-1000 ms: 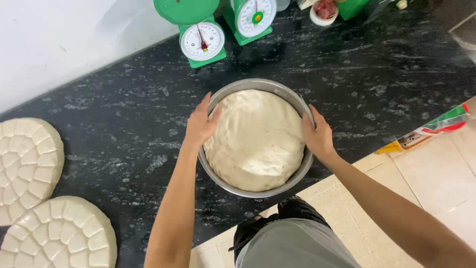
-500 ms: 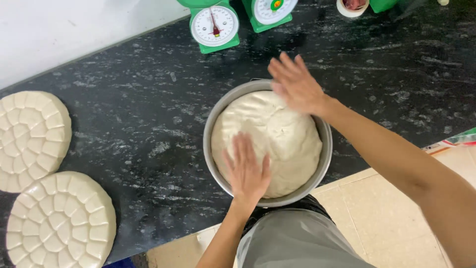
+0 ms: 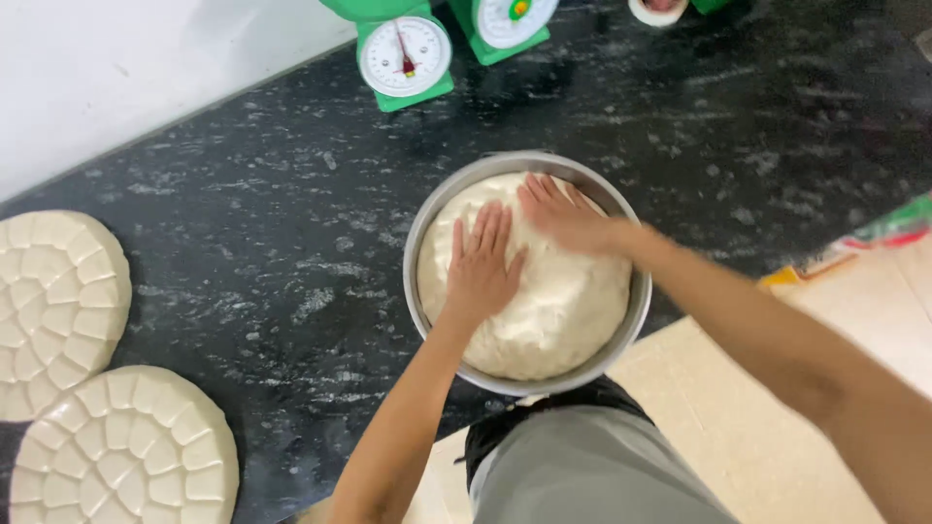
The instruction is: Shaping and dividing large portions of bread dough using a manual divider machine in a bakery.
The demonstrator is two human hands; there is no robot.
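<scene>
I see both of my hands down on the dough (image 3: 544, 311), a big pale mound that fills a round metal bowl (image 3: 425, 228). The bowl sits near the front edge of the dark speckled desk (image 3: 243, 243), right in front of my body. My left hand (image 3: 481, 267) lies flat on the left part of the dough, fingers spread wide and pointing away from me, palm pressed to the surface and holding nothing. My right hand (image 3: 563, 213) reaches in from the right and rests on the upper part of the mound, fingers stretched out and close together, also flat and gripping nothing. Its fingertips sit just beside those of the left hand.

At the far side of the desk stand two green dial scales: one (image 3: 406, 56) straight beyond the bowl, the other (image 3: 510, 21) to its right and cut off by the frame's top edge. Well apart on the left lie two round white slabs scored into small blocks, one (image 3: 53, 301) above the other (image 3: 121, 451).
</scene>
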